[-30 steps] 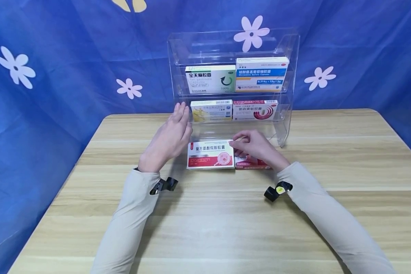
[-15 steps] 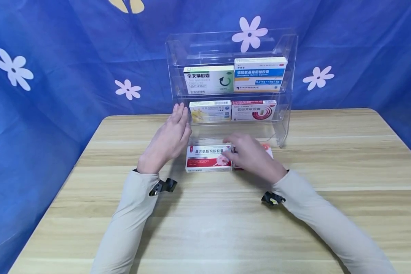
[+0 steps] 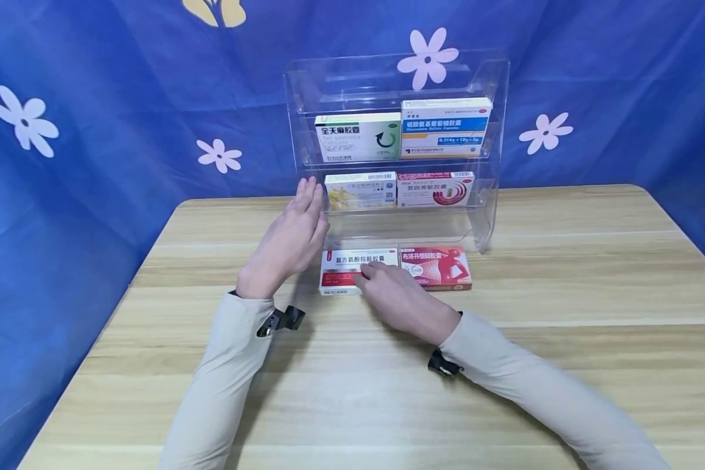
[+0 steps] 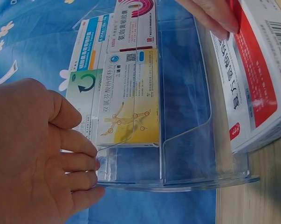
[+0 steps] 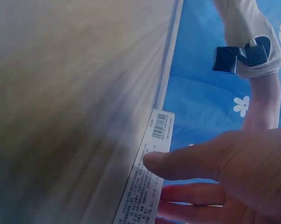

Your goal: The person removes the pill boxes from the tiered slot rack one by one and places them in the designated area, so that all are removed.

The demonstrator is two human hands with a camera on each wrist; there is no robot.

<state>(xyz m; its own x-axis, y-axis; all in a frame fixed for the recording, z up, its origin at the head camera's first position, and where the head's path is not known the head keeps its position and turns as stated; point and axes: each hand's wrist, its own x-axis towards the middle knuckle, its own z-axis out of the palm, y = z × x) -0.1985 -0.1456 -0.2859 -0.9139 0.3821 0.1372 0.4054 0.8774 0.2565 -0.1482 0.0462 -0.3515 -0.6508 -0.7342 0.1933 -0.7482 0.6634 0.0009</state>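
My right hand [image 3: 404, 300] holds a white-and-red medicine box [image 3: 331, 264] by its near edge. In the right wrist view the thumb [image 5: 177, 161] lies on its printed narrow side, and in the left wrist view fingertips [image 4: 219, 28] rest on its broad face. This box lies at the foot of the clear acrylic rack [image 3: 484, 225], beside a red medicine box [image 3: 437, 269]. My left hand [image 3: 288, 238] stands at the rack's left side with fingers extended, holding nothing. Nearest it is a yellow-and-white medicine box [image 4: 131, 102] on the middle tier.
A red-and-white box [image 3: 436, 190] shares the middle tier. Above stand a green-and-white box [image 3: 358, 138] and a blue-and-white box [image 3: 446, 130]. The rack stands on a wooden table [image 3: 352, 391], before a blue flowered curtain [image 3: 123, 98].
My right hand moves left and nearer me, from between the two lower boxes onto the white-and-red one, uncovering the red box. The white-and-red box settles slightly lower. My left hand stays put.
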